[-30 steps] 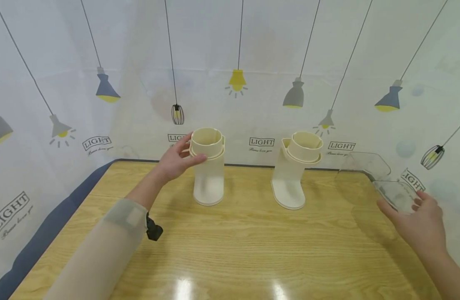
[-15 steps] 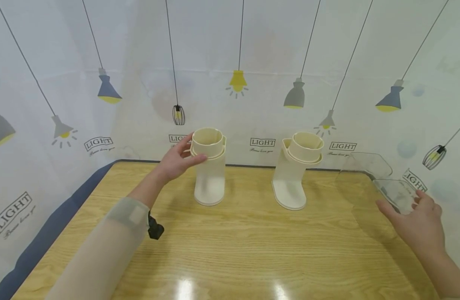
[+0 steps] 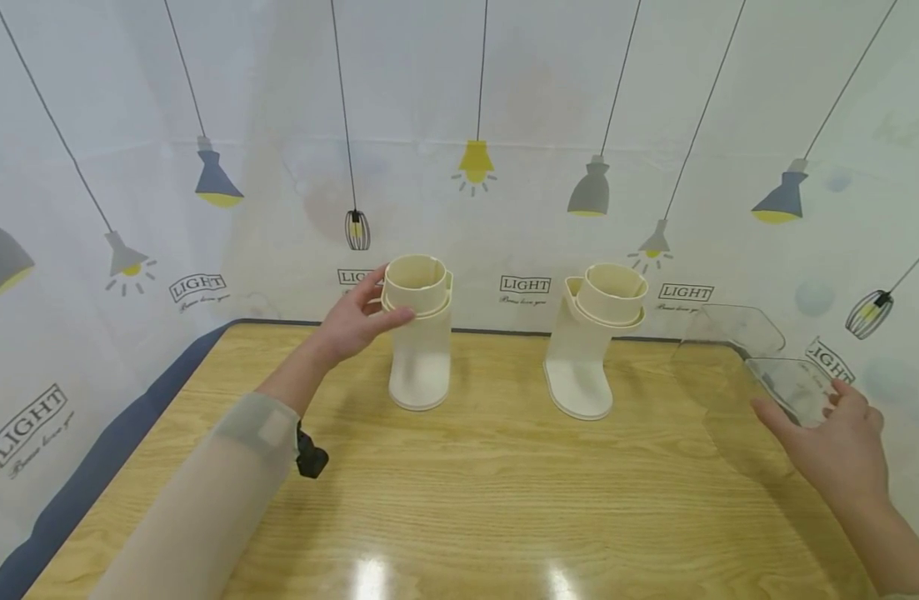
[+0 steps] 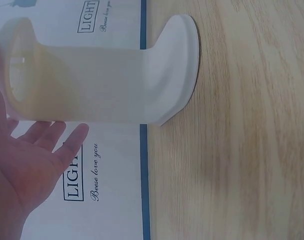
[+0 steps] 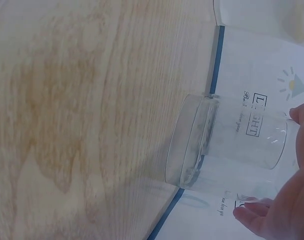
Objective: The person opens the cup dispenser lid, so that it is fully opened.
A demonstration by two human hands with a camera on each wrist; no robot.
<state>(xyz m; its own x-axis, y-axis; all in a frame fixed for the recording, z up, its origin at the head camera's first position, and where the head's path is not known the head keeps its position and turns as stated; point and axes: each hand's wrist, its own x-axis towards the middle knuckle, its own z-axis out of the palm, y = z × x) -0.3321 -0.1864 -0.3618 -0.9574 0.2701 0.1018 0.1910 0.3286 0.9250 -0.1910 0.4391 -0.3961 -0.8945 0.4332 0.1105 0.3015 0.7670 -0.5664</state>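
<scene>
Two cream plastic stands rise from the table, each with a flat rounded foot and a round cup-like ring on top. At the left stand (image 3: 422,362), my left hand (image 3: 348,325) holds the ring, thumb across the front and fingers along its left side. The other stand (image 3: 579,375) is apart from both hands. On the right, my right hand (image 3: 841,450) grips a clear container (image 5: 242,142) near its rim, thumb on one side and fingers on the other. A second clear container (image 3: 744,325) appears just behind it; its outline is faint.
The wooden table (image 3: 459,492) has a dark blue edge (image 3: 159,392). A white curtain (image 3: 429,83) printed with lamps hangs close behind the stands and along both sides. A black wrist device (image 3: 309,458) sticks out under my left wrist.
The head view has shifted very slightly. Both hands, the stands and the clear containers stay where they were.
</scene>
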